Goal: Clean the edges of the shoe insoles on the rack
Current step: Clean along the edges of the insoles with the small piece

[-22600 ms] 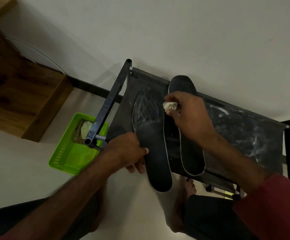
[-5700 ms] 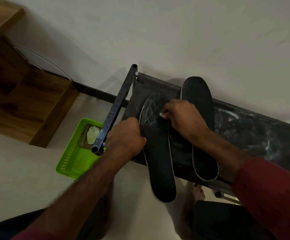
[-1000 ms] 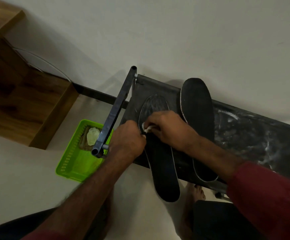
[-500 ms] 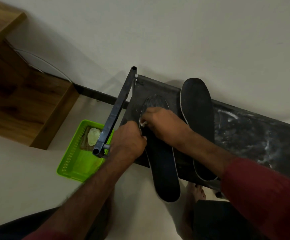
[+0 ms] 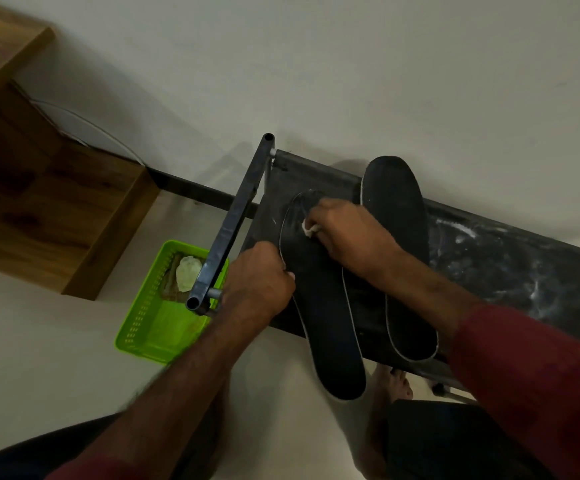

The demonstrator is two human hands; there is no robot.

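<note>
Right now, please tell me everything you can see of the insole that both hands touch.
The insole is long, black and flat, with a thin pale rim and whitish smears near its toe. It lies on the dark rack, heel hanging over the near edge. The left hand grips its left side; the right hand presses a small white wad on its toe part.
</note>
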